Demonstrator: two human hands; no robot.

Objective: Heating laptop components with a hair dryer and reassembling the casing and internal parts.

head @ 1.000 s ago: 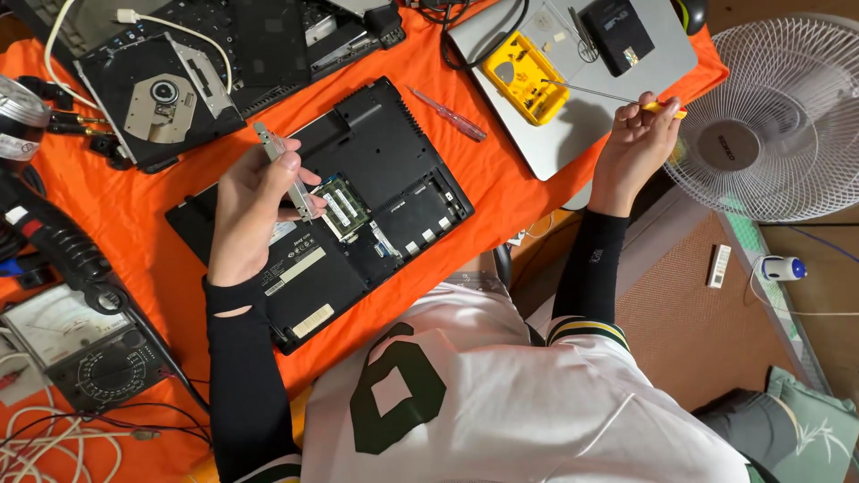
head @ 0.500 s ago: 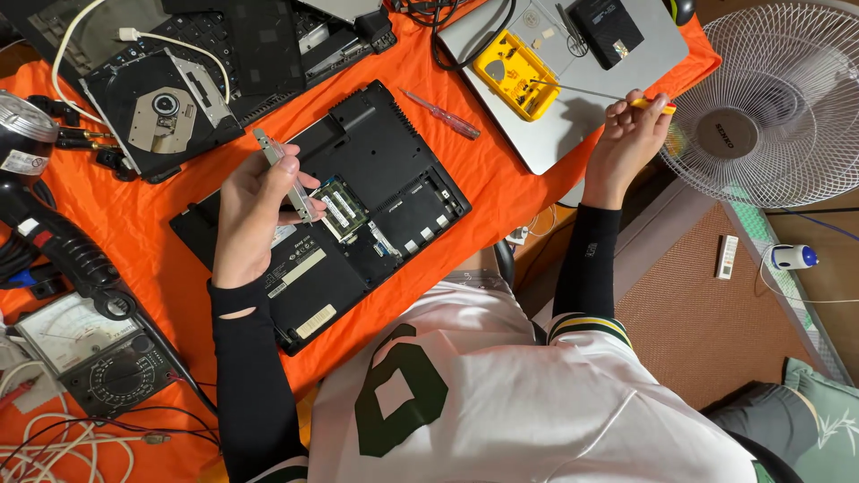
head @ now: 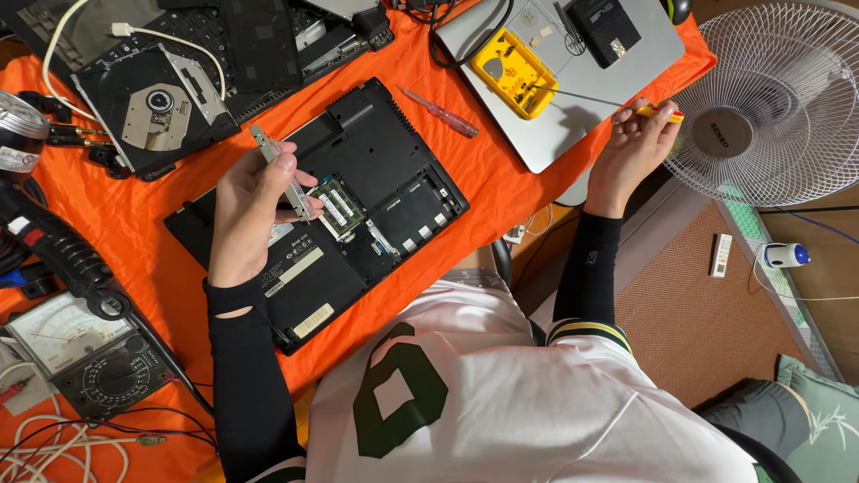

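The left hand (head: 246,215) holds a thin metal bracket (head: 284,174), its fingers closed around the strip, right above the upturned black laptop (head: 358,206) whose opened base shows a green memory module (head: 335,204). The right hand (head: 631,152) is well to the right of the laptop, at the edge of the table (head: 501,170) covered in orange cloth, fingers gripping a yellow-handled screwdriver (head: 617,103) whose long shaft reaches to a yellow parts tray (head: 512,72) lying on a silver laptop (head: 573,134). A red-tipped small screwdriver (head: 440,112) lies just right of the black laptop. A detached optical drive (head: 152,107) sits to its upper left, an analog multimeter (head: 85,353) to its lower left. A white fan (head: 769,98) stands beyond the right hand.
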